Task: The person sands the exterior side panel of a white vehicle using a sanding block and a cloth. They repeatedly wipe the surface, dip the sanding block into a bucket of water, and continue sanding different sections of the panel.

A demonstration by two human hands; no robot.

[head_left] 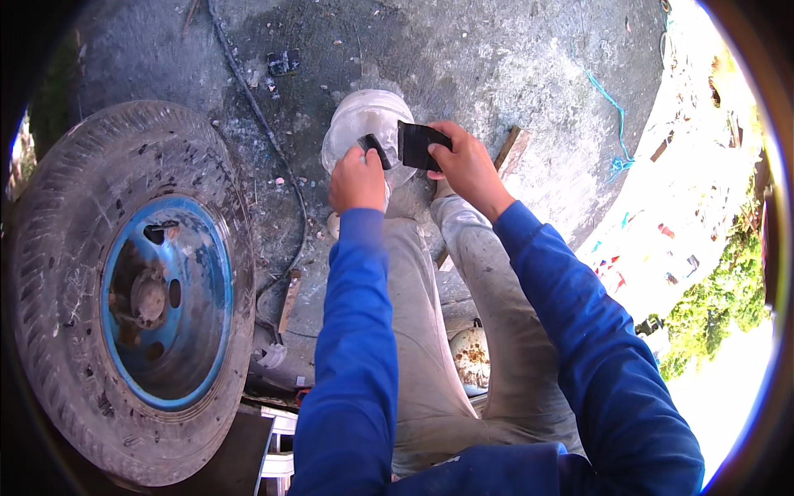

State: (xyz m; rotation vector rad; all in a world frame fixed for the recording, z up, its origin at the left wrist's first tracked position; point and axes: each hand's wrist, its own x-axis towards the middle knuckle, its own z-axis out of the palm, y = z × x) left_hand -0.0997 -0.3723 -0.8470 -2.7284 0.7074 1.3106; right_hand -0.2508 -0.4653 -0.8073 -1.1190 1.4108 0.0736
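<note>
A whitish, translucent plastic container (pixel 356 107) stands on the grey concrete between my legs. My right hand (pixel 459 161) is closed round a flat, rectangular black plate (pixel 413 145), perhaps a scraper blade, held at the container's right side. My left hand (pixel 357 180), fingers curled, grips a small narrow black piece (pixel 375 150) over the front of the container, just left of the plate. The inside of the container is partly hidden behind my hands and these pieces.
A large tyre (pixel 58 289) on a blue rim lies at my left. A dark cable (pixel 273 140) runs beside it. Wooden strips (pixel 513 149) lie near my feet. Blue string (pixel 616 107), scattered bits and green plants (pixel 711 314) are on the right.
</note>
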